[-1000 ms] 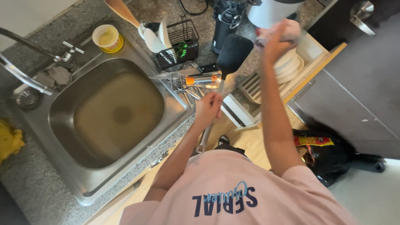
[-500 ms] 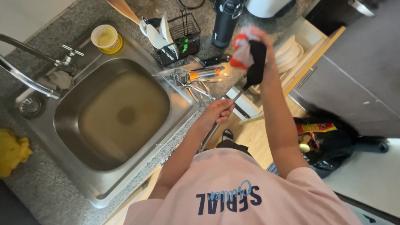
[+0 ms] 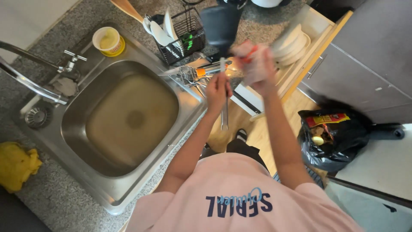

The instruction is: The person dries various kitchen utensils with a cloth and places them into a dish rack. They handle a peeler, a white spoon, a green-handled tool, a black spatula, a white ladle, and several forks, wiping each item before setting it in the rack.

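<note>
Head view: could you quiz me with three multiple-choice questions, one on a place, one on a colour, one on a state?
1. Where is the yellow cloth?
A. on the counter left of the sink
B. in the sink
C. on the floor
2. What colour is the bag on the floor?
A. white
B. green
C. black
3. How is the left hand?
A. open, empty
B. closed on a spatula
C. flat on the counter

Answers: A, it lies on speckled stone; C, dark plastic; B, its fingers wrap the metal handle.
</note>
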